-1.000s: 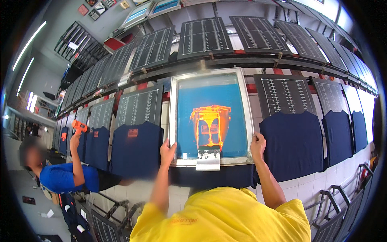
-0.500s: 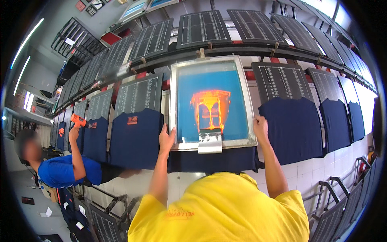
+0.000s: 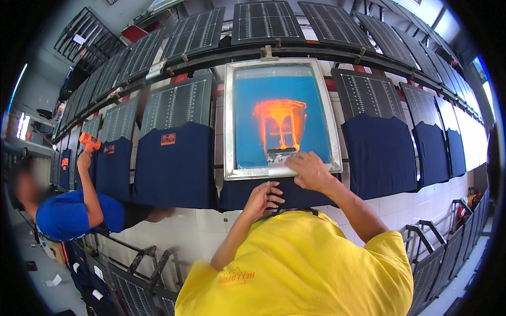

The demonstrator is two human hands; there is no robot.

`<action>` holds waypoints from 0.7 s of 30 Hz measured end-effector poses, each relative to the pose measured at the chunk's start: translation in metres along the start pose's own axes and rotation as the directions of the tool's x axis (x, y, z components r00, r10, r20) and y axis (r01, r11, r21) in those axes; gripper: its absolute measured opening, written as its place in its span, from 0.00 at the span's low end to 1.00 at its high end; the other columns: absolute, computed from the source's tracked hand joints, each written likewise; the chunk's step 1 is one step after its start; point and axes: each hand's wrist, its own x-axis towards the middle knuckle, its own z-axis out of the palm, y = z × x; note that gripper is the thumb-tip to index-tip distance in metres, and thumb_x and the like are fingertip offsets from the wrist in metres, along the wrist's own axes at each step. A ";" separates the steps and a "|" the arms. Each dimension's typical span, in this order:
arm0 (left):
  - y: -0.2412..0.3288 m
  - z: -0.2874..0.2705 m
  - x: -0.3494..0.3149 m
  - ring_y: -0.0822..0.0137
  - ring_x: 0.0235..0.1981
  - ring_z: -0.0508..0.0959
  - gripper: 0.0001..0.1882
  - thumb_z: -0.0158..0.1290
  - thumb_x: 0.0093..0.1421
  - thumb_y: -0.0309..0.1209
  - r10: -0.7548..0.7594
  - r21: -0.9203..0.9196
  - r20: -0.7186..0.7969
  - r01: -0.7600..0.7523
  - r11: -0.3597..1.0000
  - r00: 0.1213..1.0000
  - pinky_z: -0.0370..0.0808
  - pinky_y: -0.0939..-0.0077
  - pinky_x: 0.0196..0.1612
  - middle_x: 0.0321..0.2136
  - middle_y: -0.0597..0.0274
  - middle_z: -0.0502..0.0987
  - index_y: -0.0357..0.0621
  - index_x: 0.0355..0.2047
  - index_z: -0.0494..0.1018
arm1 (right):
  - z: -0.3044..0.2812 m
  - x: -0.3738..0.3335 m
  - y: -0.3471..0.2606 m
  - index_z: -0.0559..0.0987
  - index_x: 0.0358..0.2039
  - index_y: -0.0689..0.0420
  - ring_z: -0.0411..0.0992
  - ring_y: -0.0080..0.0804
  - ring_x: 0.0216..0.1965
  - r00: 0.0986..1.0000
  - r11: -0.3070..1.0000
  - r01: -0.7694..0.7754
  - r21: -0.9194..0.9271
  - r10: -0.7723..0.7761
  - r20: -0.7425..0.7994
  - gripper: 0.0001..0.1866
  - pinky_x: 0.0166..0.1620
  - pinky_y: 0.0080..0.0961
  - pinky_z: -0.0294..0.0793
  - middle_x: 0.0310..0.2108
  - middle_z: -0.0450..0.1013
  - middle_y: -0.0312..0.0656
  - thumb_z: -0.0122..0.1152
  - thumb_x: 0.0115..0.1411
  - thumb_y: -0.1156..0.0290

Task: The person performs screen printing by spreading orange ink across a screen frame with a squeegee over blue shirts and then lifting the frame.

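Observation:
A screen printing frame with a metal rim and blue mesh lies over a navy shirt right in front of me. Bright orange ink is spread on the mesh. A metal squeegee rests at the ink's near end, overlapping the frame's near rim. Closed on the squeegee's right side is my right hand. My left hand hovers just below the squeegee's near end, over the shirt, its fingers loosely bent and apart with nothing in them.
Navy shirts on black printing boards flank the frame, one left and one right. More boards line the far side past a dark rail. At left, a person in blue holds an orange heat gun near a printed shirt.
Both hands have left the frame's side edges. My right hand has come inward and taken hold of the squeegee; my left has moved in beside it, below the frame.

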 end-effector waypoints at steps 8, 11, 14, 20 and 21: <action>0.005 -0.006 0.035 0.72 0.22 0.77 0.23 0.33 0.76 0.39 -0.020 0.166 -0.004 0.020 0.986 1.000 0.66 0.82 0.22 0.32 0.54 0.81 0.33 0.47 0.72 | 0.002 0.031 0.024 0.79 0.39 0.55 0.75 0.40 0.41 0.975 0.977 -0.154 0.145 0.174 -0.137 0.18 0.42 0.39 0.69 0.36 0.77 0.40 0.68 0.43 0.73; -0.002 -0.007 0.036 0.74 0.19 0.76 0.22 0.34 0.76 0.40 0.044 0.232 -0.004 -0.042 0.972 0.999 0.63 0.84 0.17 0.27 0.58 0.79 0.35 0.45 0.72 | -0.005 0.052 0.046 0.80 0.38 0.55 0.76 0.43 0.40 0.957 0.969 -0.192 0.155 0.220 -0.187 0.17 0.42 0.39 0.70 0.35 0.78 0.42 0.68 0.44 0.73; -0.008 -0.005 0.034 0.75 0.17 0.74 0.20 0.35 0.75 0.39 0.124 0.212 0.011 -0.124 0.969 0.992 0.63 0.83 0.15 0.24 0.61 0.77 0.37 0.41 0.72 | -0.018 0.081 0.072 0.81 0.42 0.53 0.76 0.46 0.42 0.938 0.942 -0.266 0.206 0.302 -0.169 0.18 0.44 0.43 0.71 0.35 0.79 0.44 0.66 0.47 0.71; -0.014 0.000 0.031 0.74 0.14 0.74 0.18 0.35 0.75 0.35 0.233 0.245 0.004 -0.226 0.943 0.973 0.64 0.83 0.14 0.21 0.62 0.75 0.35 0.38 0.71 | -0.017 0.131 0.108 0.81 0.40 0.52 0.75 0.49 0.41 0.928 0.939 -0.287 0.190 0.321 -0.187 0.15 0.46 0.46 0.71 0.34 0.78 0.46 0.63 0.49 0.69; -0.014 0.001 0.031 0.74 0.14 0.74 0.18 0.35 0.75 0.35 0.234 0.250 0.002 -0.227 0.941 0.972 0.64 0.83 0.14 0.21 0.62 0.75 0.35 0.38 0.72 | -0.015 0.137 0.112 0.81 0.40 0.52 0.74 0.49 0.41 0.926 0.937 -0.298 0.181 0.330 -0.182 0.15 0.46 0.45 0.71 0.34 0.78 0.46 0.63 0.49 0.69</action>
